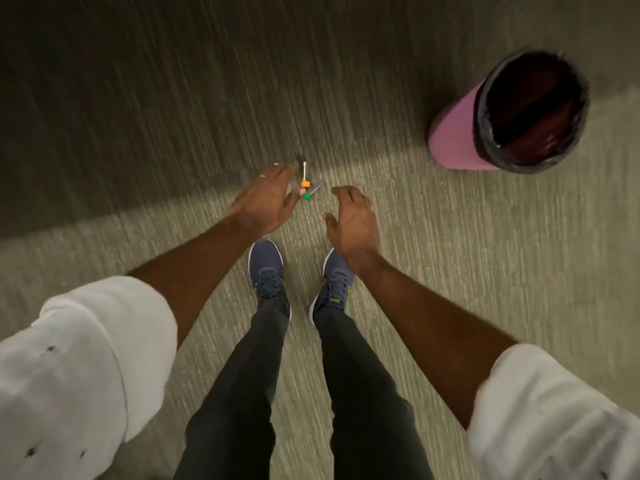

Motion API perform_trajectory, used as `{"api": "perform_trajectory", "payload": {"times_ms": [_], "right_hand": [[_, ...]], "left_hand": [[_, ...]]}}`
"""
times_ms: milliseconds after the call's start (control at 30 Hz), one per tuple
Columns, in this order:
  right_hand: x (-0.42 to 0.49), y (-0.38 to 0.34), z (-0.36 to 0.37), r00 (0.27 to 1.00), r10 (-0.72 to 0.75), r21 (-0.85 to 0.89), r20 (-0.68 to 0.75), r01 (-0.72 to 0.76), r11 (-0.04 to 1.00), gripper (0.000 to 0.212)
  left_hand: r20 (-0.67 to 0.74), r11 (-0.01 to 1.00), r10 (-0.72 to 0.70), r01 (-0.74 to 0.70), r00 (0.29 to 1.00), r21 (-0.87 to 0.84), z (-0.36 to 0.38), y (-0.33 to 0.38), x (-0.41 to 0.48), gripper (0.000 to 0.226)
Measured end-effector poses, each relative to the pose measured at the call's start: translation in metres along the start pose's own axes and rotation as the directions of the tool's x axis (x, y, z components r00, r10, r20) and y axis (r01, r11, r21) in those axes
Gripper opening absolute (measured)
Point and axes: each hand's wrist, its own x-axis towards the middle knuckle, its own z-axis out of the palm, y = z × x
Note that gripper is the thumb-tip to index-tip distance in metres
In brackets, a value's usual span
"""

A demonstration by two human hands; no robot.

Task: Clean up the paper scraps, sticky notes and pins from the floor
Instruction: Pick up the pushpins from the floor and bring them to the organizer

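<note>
Left hand [266,202], right hand [351,220] reaching down, seemingly open.

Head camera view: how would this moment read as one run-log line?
left hand: open, by orange pin and green pin on carpet | right hand: open, holding nothing | pink bin: upright, to the right

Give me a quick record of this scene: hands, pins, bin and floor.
left hand: open, fingertips beside the pins; blur hides whether they touch
right hand: loosely curled, holds nothing, just right of the pins
orange pin: between the two hands
green pin: right next to the orange pin
bin: pink, black liner, far right
carpet: no scraps or sticky notes visible
</note>
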Motion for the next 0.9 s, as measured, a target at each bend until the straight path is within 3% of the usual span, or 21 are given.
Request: {"api": "perform_trajectory", "payload": {"times_ms": [267, 467, 567, 667, 733, 900], "right_hand": [[0.083, 0.053, 0.127, 0.993, -0.034, -0.076, 0.112, 0.043, 0.996, 0.062], [0.135, 0.077, 0.201, 0.988, -0.012, -0.078, 0.154, 0.024, 0.997, 0.069], [0.151, 0.079, 0.225, 0.983, 0.017, -0.07, 0.18, -0.005, 0.998, 0.078], [0.165, 0.085, 0.24, 0.982, 0.062, -0.066, 0.177, -0.051, 0.997, 0.083], [0.173, 0.089, 0.245, 0.996, 0.037, -0.051, 0.082, -0.033, 0.998, 0.074], [0.183, 0.093, 0.248, 0.999, -0.035, -0.051, 0.007, 0.036, 0.998, 0.06]], "left_hand": [[0.12, 1.0, 0.022, -0.021, 0.993, -0.014, 0.124, -0.065, 0.086, 0.053], [0.147, 0.997, -0.055, 0.061, 0.988, -0.037, 0.188, -0.108, 0.145, 0.057], [0.086, 0.981, -0.156, 0.164, 0.984, -0.102, 0.212, -0.118, 0.171, 0.04], [0.012, 0.94, -0.276, 0.273, 0.961, -0.202, 0.233, -0.119, 0.19, 0.048], [-0.046, 0.919, -0.338, 0.319, 0.94, -0.233, 0.241, -0.119, 0.197, 0.05], [-0.103, 0.934, -0.308, 0.28, 0.946, -0.224, 0.24, -0.119, 0.198, 0.041]]}}
